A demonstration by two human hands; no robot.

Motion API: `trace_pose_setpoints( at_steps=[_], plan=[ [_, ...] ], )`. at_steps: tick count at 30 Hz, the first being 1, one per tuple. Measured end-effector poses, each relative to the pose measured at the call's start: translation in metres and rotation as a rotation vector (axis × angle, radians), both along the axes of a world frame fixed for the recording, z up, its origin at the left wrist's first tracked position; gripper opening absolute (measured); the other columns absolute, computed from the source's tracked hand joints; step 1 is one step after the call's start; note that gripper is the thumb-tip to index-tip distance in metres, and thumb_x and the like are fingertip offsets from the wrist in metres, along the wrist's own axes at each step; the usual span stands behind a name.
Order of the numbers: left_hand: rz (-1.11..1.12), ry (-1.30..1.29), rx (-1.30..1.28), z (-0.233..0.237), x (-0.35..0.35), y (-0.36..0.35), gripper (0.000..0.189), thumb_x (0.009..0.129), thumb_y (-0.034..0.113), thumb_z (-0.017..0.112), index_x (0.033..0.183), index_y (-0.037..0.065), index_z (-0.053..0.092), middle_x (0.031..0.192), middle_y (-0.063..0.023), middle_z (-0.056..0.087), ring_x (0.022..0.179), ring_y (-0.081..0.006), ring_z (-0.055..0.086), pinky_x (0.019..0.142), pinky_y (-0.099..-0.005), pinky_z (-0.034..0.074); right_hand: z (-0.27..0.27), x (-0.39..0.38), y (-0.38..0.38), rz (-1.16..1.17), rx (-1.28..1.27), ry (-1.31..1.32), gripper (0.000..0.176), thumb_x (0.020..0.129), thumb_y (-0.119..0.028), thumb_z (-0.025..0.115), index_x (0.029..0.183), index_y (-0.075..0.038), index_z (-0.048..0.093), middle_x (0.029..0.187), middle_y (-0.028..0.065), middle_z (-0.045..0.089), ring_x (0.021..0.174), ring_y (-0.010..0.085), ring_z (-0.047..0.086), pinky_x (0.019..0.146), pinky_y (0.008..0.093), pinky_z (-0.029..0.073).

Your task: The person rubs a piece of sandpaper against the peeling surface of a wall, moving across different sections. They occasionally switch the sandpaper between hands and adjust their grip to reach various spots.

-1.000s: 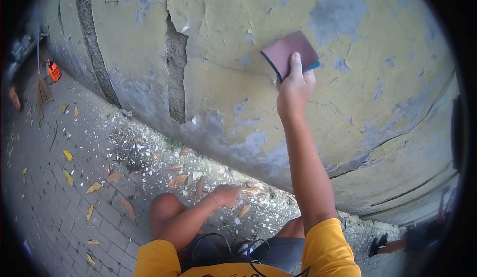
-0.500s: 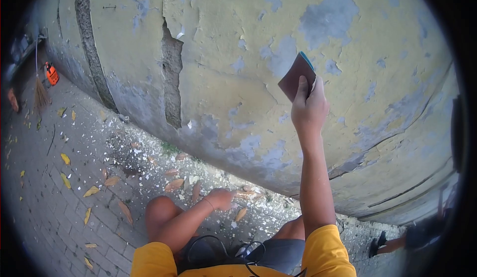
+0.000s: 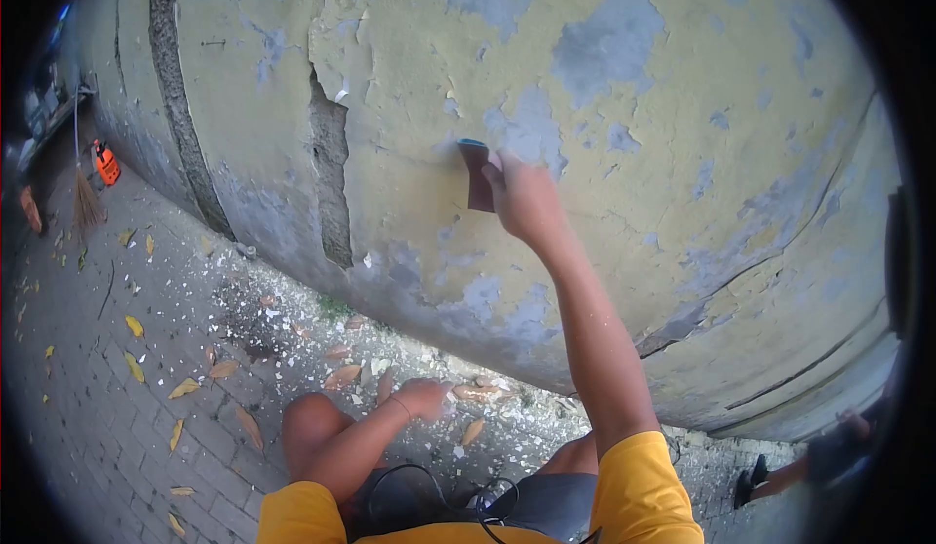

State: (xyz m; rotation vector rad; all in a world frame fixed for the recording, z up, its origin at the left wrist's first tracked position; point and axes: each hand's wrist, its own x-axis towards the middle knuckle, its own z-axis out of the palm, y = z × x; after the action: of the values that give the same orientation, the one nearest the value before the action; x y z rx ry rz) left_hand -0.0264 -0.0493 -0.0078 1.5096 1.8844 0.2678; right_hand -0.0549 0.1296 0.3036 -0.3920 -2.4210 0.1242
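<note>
A folded dark brown sheet [image 3: 477, 175] with a teal edge is gripped in my right hand [image 3: 525, 196], held against the peeling yellow wall [image 3: 419, 183]. The thumb lies over its near face. Grey-blue patches of bare surface show around the hand. My left hand [image 3: 426, 400] hangs low beside my bent knee, above the littered ground; its fingers look curled, and whether they hold anything is too blurred to tell.
Paint flakes and dry leaves [image 3: 342, 377] cover the paving [image 3: 127, 427] along the wall's foot. An orange container [image 3: 106, 164] and a broom [image 3: 87, 200] stand at far left. Another person's leg [image 3: 780, 477] shows at lower right.
My right hand has moved left and slightly down across the wall with the brown sheet, which is now more upright. My left hand has shifted only slightly.
</note>
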Motion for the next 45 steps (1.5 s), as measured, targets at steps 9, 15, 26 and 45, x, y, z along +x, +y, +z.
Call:
trace_pose_setpoints(
  at_steps=[9,15,26,45],
  plan=[
    [0.026,0.011,0.128,-0.013,0.004,-0.003,0.064,0.09,0.048,0.06,0.135,0.004,0.049,0.118,-0.0245,0.064,0.113,-0.0402,0.06,0.096,-0.0492,0.047,0.019,0.028,0.013,-0.095,0.124,-0.134,0.022,0.1,-0.026,0.051,0.098,-0.005,0.052,0.075,0.0262,0.063,0.073,0.049,0.06,0.064,0.0554,0.045],
    [-0.015,0.042,0.119,-0.003,0.004,0.001,0.06,0.09,0.048,0.059,0.13,0.003,0.051,0.117,-0.0248,0.064,0.111,-0.0408,0.061,0.094,-0.05,0.047,0.071,0.07,0.035,-0.187,0.193,0.227,0.02,0.101,-0.022,0.051,0.093,-0.005,0.049,0.069,0.0223,0.063,0.064,0.0422,0.064,0.054,0.0518,0.047],
    [-0.062,0.033,-0.034,0.012,-0.005,0.01,0.063,0.091,0.048,0.059,0.134,0.004,0.049,0.122,-0.0245,0.063,0.115,-0.0407,0.06,0.096,-0.051,0.046,0.044,0.094,0.051,-0.187,0.255,-0.196,0.024,0.099,-0.03,0.053,0.096,-0.007,0.046,0.063,0.0226,0.06,0.064,0.0458,0.062,0.059,0.058,0.046],
    [-0.094,-0.018,-0.006,-0.026,-0.006,0.016,0.067,0.09,0.051,0.057,0.136,0.004,0.048,0.122,-0.0243,0.063,0.115,-0.0405,0.06,0.098,-0.0487,0.046,0.013,0.125,0.044,-0.257,-0.169,0.357,0.018,0.099,-0.017,0.058,0.092,-0.001,0.056,0.076,0.0239,0.064,0.071,0.0446,0.061,0.062,0.0438,0.047]
  ],
)
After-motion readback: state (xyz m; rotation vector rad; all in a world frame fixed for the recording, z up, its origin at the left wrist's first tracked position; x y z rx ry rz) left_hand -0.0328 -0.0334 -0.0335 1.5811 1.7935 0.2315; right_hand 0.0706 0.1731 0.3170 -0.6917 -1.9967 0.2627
